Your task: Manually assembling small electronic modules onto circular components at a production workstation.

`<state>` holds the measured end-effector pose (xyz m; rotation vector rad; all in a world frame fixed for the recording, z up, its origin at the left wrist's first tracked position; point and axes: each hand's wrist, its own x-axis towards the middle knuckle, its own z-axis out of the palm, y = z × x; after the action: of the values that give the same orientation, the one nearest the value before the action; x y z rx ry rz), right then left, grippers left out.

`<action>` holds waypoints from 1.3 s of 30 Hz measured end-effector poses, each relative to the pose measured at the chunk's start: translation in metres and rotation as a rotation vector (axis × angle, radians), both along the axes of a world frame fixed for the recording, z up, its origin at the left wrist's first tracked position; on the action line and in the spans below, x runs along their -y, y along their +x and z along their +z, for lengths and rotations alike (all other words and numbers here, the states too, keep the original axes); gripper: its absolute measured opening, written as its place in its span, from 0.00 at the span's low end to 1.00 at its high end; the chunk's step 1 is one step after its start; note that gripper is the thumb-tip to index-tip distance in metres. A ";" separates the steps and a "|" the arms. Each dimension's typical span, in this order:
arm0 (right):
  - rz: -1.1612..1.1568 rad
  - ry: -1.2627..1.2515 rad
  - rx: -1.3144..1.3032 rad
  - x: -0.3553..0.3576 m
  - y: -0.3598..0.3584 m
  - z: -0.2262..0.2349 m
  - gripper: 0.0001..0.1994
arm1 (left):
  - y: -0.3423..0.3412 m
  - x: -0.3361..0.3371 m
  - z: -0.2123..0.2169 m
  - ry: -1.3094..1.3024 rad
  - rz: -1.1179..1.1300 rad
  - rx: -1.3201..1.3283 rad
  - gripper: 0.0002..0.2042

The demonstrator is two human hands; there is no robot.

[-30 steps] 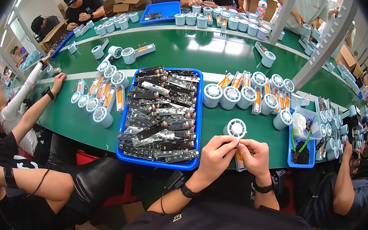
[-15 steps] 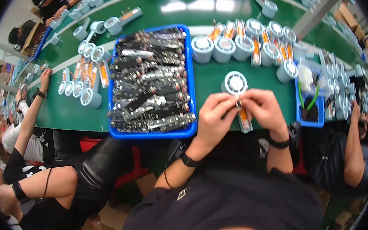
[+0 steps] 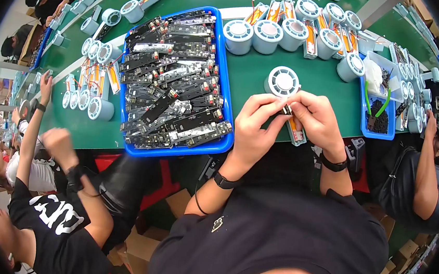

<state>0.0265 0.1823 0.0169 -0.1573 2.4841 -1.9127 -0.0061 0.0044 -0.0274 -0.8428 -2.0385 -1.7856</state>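
A light-blue handheld fan (image 3: 283, 81) with a round grille stands in front of me at the table's near edge. Its handle is uncovered, with an orange battery (image 3: 297, 132) showing inside. My left hand (image 3: 258, 122) is closed, its thumb and fingers pinched at the fan's neck. From the other side my right hand (image 3: 315, 120) is closed on the same neck, fingertips meeting the left ones. Between the fingertips shows a small dark part (image 3: 286, 110), mostly covered, too small to name.
Left of my hands a blue tray (image 3: 227, 106) holds many dark circuit-board strips (image 3: 177, 81). Similar fans (image 3: 267, 36) stand along the back and left (image 3: 101, 109). At right, a blue bin (image 3: 377, 134) holds small black parts and green-handled cutters (image 3: 372, 116). Co-workers sit on both sides.
My hands stay together at the fan's neck with little movement. The view has shifted slightly. At left, a co-worker's near forearm has swung up toward the table.
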 end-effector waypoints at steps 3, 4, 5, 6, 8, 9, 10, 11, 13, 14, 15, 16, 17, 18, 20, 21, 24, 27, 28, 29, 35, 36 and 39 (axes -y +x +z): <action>0.026 0.052 -0.023 0.000 0.006 0.004 0.06 | 0.003 0.002 0.000 -0.008 0.007 -0.018 0.19; 0.036 0.091 -0.039 -0.001 0.007 0.005 0.05 | 0.006 0.002 -0.002 -0.010 0.000 -0.002 0.19; 0.042 0.131 -0.057 -0.004 0.006 0.005 0.05 | 0.006 0.001 -0.003 -0.011 -0.009 0.012 0.19; 0.055 0.132 -0.086 -0.005 0.005 0.004 0.05 | 0.005 0.001 -0.001 -0.010 0.006 -0.016 0.19; 0.050 0.233 -0.220 -0.008 0.003 0.003 0.05 | 0.007 0.000 0.000 -0.009 -0.018 0.016 0.19; 0.043 0.281 -0.281 -0.008 0.002 0.003 0.06 | 0.008 0.001 0.001 -0.010 -0.033 0.039 0.19; 0.049 0.281 -0.296 -0.008 0.000 0.002 0.06 | 0.007 0.002 0.001 -0.009 -0.025 0.025 0.19; 0.069 0.307 -0.337 -0.009 -0.002 0.002 0.06 | 0.006 0.003 0.002 -0.006 -0.027 0.025 0.19; 0.103 0.365 -0.415 -0.010 -0.006 0.004 0.08 | 0.005 0.003 0.003 0.005 -0.037 0.028 0.20; 0.103 0.371 -0.428 -0.010 -0.007 0.004 0.08 | 0.005 0.003 0.003 0.011 -0.036 0.015 0.20; 0.099 0.379 -0.464 -0.010 -0.008 0.002 0.08 | 0.005 0.003 0.003 0.015 -0.042 0.033 0.19; 0.094 0.387 -0.499 -0.010 -0.008 0.000 0.08 | 0.006 0.003 0.004 0.018 -0.049 0.051 0.19; 0.089 0.394 -0.534 -0.010 -0.008 -0.002 0.08 | 0.006 0.003 0.003 0.021 -0.056 0.070 0.18; 0.088 0.399 -0.544 -0.009 -0.008 -0.003 0.08 | 0.007 0.003 0.003 0.025 -0.057 0.060 0.18; 0.040 0.392 -0.585 -0.006 -0.005 -0.007 0.08 | 0.007 0.002 0.002 0.037 -0.061 0.064 0.18; 0.016 0.387 -0.605 -0.005 -0.005 -0.008 0.08 | 0.006 0.002 0.001 0.042 -0.062 0.067 0.18; 0.018 0.362 -0.557 -0.006 0.000 -0.005 0.07 | 0.006 0.001 -0.001 0.022 -0.045 0.026 0.20; 0.028 0.349 -0.535 -0.007 0.000 -0.004 0.07 | 0.007 0.001 -0.002 0.009 -0.029 0.013 0.21; 0.033 0.350 -0.540 -0.008 0.000 -0.004 0.07 | 0.007 0.001 -0.002 0.005 -0.024 0.017 0.21; 0.038 0.350 -0.545 -0.009 -0.001 -0.003 0.07 | 0.007 0.001 -0.002 0.001 -0.019 0.021 0.21; 0.078 0.416 -0.533 -0.014 -0.006 -0.003 0.08 | 0.003 0.000 0.000 0.015 -0.040 0.047 0.19; 0.087 0.411 -0.537 -0.014 -0.007 -0.003 0.08 | 0.002 0.000 -0.001 0.020 -0.054 0.049 0.20; 0.052 0.381 -0.540 -0.010 -0.006 -0.005 0.08 | 0.002 0.000 0.000 0.017 -0.061 0.051 0.20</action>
<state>0.0204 0.1923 0.0116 -0.8174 3.0763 -1.4812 -0.0045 0.0049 -0.0271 -0.8723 -2.0471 -1.8723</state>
